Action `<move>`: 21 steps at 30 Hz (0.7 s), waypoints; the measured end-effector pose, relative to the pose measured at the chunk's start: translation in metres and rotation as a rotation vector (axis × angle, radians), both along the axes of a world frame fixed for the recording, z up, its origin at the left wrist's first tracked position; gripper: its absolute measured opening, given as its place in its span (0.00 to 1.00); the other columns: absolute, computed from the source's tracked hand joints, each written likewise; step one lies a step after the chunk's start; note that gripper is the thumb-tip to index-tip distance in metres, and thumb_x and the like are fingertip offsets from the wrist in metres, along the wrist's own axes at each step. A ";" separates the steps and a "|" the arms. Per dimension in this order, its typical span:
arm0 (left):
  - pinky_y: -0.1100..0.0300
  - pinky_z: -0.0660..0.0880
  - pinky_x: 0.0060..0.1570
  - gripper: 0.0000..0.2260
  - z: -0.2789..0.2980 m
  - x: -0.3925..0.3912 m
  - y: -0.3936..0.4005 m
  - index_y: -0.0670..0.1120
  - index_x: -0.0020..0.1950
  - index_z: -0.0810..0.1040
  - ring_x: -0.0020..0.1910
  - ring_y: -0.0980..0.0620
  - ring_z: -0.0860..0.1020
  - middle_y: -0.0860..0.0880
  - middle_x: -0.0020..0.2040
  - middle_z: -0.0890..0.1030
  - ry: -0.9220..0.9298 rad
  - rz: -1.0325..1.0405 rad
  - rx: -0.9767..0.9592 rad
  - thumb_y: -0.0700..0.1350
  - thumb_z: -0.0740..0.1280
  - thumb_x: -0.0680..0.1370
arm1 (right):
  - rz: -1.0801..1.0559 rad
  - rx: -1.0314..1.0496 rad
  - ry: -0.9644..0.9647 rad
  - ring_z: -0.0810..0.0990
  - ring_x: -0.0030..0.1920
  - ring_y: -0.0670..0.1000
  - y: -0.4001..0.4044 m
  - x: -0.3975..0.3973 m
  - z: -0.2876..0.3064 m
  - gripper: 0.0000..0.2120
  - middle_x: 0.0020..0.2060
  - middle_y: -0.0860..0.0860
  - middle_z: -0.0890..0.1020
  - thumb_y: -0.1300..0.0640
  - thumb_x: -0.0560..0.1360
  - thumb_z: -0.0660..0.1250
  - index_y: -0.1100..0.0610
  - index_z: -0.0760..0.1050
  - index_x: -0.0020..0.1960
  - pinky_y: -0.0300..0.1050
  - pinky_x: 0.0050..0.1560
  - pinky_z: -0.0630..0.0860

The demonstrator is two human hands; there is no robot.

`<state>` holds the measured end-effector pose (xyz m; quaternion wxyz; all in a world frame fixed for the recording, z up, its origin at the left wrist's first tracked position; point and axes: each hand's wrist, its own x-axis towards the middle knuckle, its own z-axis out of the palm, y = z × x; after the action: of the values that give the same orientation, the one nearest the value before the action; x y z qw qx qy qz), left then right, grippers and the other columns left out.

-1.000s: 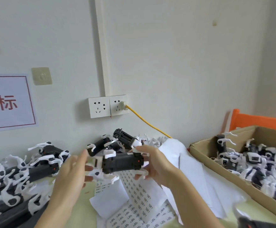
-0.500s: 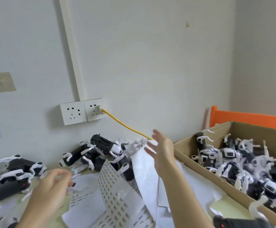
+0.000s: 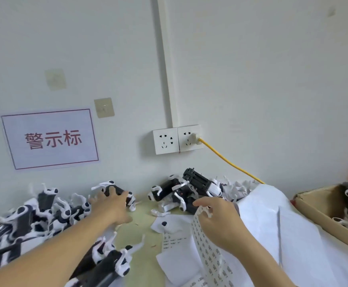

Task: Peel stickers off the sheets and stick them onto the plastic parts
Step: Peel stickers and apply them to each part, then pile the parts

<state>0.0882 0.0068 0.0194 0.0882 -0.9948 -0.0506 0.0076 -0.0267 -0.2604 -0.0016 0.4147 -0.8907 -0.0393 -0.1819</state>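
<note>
The left hand reaches with spread fingers onto a black-and-white plastic part at the wall-side of the desk; the right hand pinches the sticker sheet's raised top edge.

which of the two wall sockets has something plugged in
The right-hand socket, nearer the cardboard box: a plug with a yellow cable sits in it. The left-hand socket beside it shows only bare holes.
</note>
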 end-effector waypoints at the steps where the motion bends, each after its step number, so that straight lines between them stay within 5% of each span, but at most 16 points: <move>1: 0.40 0.68 0.68 0.35 -0.002 0.003 0.010 0.57 0.77 0.58 0.76 0.34 0.56 0.44 0.80 0.47 0.003 0.020 0.041 0.58 0.68 0.73 | -0.007 -0.028 -0.004 0.80 0.58 0.52 0.000 0.000 0.001 0.16 0.53 0.45 0.83 0.61 0.76 0.58 0.51 0.80 0.57 0.51 0.57 0.78; 4: 0.52 0.77 0.57 0.29 -0.014 0.006 0.027 0.54 0.75 0.61 0.71 0.38 0.65 0.42 0.78 0.47 -0.077 -0.036 0.103 0.43 0.68 0.77 | 0.006 -0.102 0.040 0.74 0.60 0.46 -0.003 0.005 -0.002 0.20 0.66 0.43 0.77 0.59 0.78 0.58 0.47 0.76 0.66 0.41 0.55 0.72; 8: 0.55 0.74 0.40 0.33 -0.019 0.005 0.033 0.52 0.73 0.57 0.52 0.44 0.76 0.41 0.64 0.67 -0.254 -0.066 0.011 0.30 0.64 0.73 | 0.034 -0.102 0.097 0.75 0.64 0.49 -0.004 0.007 -0.008 0.21 0.70 0.45 0.72 0.59 0.78 0.58 0.46 0.74 0.68 0.49 0.60 0.77; 10: 0.55 0.73 0.36 0.27 -0.011 0.007 0.037 0.48 0.69 0.57 0.42 0.48 0.75 0.46 0.52 0.74 -0.324 -0.064 -0.076 0.31 0.61 0.74 | 0.025 -0.105 0.088 0.71 0.69 0.48 -0.005 0.009 -0.009 0.21 0.70 0.45 0.72 0.58 0.78 0.59 0.46 0.74 0.68 0.49 0.65 0.74; 14: 0.55 0.71 0.41 0.01 0.013 0.016 0.049 0.43 0.48 0.72 0.45 0.43 0.76 0.42 0.50 0.79 -0.286 -0.103 -0.220 0.38 0.62 0.77 | 0.020 -0.106 0.073 0.69 0.71 0.47 -0.006 0.010 -0.012 0.20 0.69 0.45 0.73 0.58 0.78 0.59 0.46 0.75 0.67 0.46 0.67 0.71; 17: 0.57 0.65 0.35 0.06 0.025 0.020 0.051 0.44 0.39 0.72 0.38 0.45 0.73 0.44 0.39 0.76 -0.297 -0.097 -0.440 0.40 0.66 0.76 | 0.024 -0.100 0.066 0.70 0.70 0.46 -0.006 0.011 -0.014 0.19 0.69 0.45 0.74 0.58 0.78 0.59 0.46 0.76 0.66 0.44 0.65 0.70; 21: 0.58 0.64 0.33 0.09 0.046 0.019 0.042 0.44 0.40 0.71 0.34 0.50 0.70 0.47 0.37 0.74 -0.381 -0.050 -0.688 0.42 0.69 0.76 | 0.032 -0.084 0.065 0.71 0.68 0.46 -0.007 0.012 -0.014 0.18 0.69 0.45 0.74 0.57 0.79 0.59 0.46 0.76 0.66 0.40 0.60 0.70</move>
<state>0.1072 0.0485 0.0653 -0.2613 -0.9508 -0.0361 -0.1627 -0.0144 -0.2678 -0.0157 0.3809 -0.9120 -0.0477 -0.1446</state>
